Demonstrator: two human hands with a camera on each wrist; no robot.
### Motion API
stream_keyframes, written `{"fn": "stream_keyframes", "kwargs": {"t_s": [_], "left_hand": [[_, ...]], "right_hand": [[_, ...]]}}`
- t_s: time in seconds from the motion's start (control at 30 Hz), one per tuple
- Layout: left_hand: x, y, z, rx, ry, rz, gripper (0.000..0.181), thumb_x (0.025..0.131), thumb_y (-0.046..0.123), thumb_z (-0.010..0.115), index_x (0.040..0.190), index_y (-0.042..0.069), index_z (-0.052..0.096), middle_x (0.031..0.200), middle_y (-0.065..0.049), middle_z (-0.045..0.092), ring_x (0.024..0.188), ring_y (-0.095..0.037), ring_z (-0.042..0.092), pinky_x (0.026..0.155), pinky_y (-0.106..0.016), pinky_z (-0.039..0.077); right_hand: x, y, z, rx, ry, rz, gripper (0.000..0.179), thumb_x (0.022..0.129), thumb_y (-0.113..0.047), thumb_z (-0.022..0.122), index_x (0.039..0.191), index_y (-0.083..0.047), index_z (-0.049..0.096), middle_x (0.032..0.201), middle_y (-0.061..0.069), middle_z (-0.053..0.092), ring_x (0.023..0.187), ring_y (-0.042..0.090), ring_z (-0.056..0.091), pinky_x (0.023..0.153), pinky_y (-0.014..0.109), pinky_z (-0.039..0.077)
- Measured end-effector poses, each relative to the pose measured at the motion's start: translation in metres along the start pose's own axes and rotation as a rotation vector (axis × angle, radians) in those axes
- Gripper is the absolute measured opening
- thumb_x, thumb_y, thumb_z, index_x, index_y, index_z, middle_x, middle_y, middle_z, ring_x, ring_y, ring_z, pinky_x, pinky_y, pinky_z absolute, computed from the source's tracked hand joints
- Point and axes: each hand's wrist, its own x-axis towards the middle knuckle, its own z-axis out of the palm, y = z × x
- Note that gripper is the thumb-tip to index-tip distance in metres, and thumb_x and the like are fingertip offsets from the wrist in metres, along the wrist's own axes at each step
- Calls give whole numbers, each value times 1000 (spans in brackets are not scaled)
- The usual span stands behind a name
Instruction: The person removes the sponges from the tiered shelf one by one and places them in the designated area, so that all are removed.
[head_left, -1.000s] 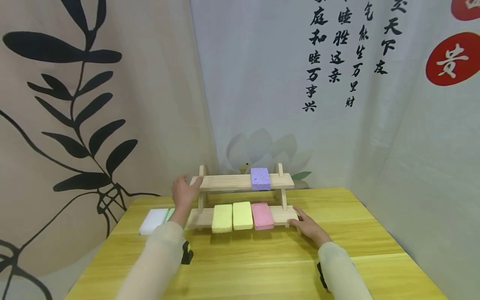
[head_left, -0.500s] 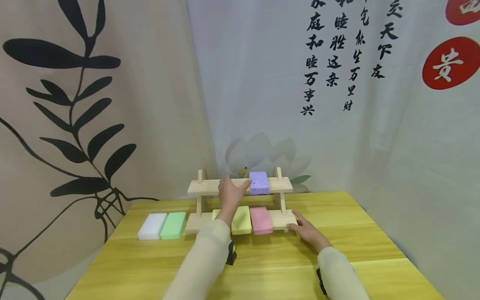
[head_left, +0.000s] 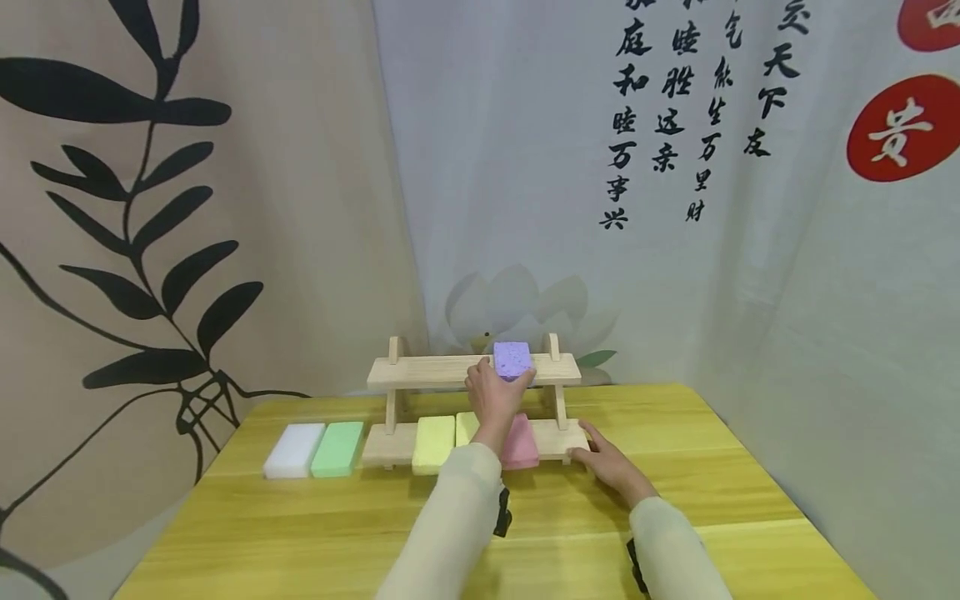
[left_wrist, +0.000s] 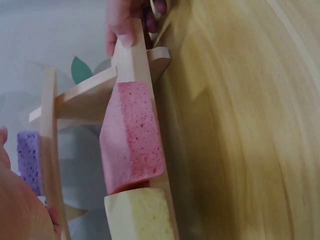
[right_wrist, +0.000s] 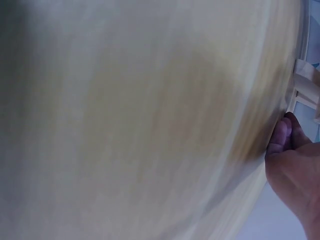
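A small two-tier wooden rack [head_left: 401,373] stands on the table. My left hand [head_left: 495,400] is at its upper board, fingers on the left of a purple sponge [head_left: 512,358] and thumb at its right side. The purple sponge [left_wrist: 29,160] also shows in the left wrist view, beside part of that hand. My right hand [head_left: 611,465] grips the right end of the lower board [head_left: 553,435], thumb in front. On the lower board lie two yellow sponges [head_left: 433,444] and a pink sponge [left_wrist: 132,135], partly covered by my left arm in the head view.
Left of the rack, a white sponge [head_left: 295,450] and a green sponge [head_left: 337,448] lie side by side on the wooden table [head_left: 300,533]. Close behind the table hangs a printed curtain [head_left: 510,167] with dark leaves and writing.
My left hand has moved right along the upper board, from its left end to the purple sponge. My right hand stays at the lower board's right end.
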Motion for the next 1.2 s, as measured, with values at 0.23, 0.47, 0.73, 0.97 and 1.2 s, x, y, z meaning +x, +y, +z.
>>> {"fn": "stream_keyframes", "kwargs": {"t_s": [0.23,0.47,0.73,0.97,1.2], "left_hand": [[2,-3,11,44,-10,-38,87,68,50,87,131,1,52,114,-16,52,106,-31,47,91,-43,44],[1,-3,19,67,27,-23,85,66,47,89,125,-2,53,109,-16,52,103,-32,48,89,-44,44],[3,-4,21,86,39,-24,75,69,44,88,120,-1,56,108,-15,53,102,-31,50,90,-44,45],[3,-8,13,40,26,0,73,70,41,87,120,-2,56,109,-15,54,103,-31,50,91,-44,44],[1,-12,1,-7,12,43,74,70,39,86,124,-2,57,112,-15,56,104,-31,51,92,-44,44]], "right_hand": [[-1,-1,-1,12,-9,-14,81,96,-39,63,159,-12,19,151,34,31,139,47,32,109,61,30],[1,0,0,11,2,-18,79,97,-37,62,158,-10,20,148,35,35,136,47,37,108,61,32],[1,-1,-1,11,13,-9,80,96,-37,64,159,-11,21,148,35,36,135,46,38,109,60,31],[1,-1,1,4,4,-26,79,97,-36,62,158,-9,19,146,37,36,133,48,40,107,61,33],[-1,0,1,-9,-7,-11,79,98,-38,59,159,-10,16,151,37,28,138,49,32,109,61,30]]}}
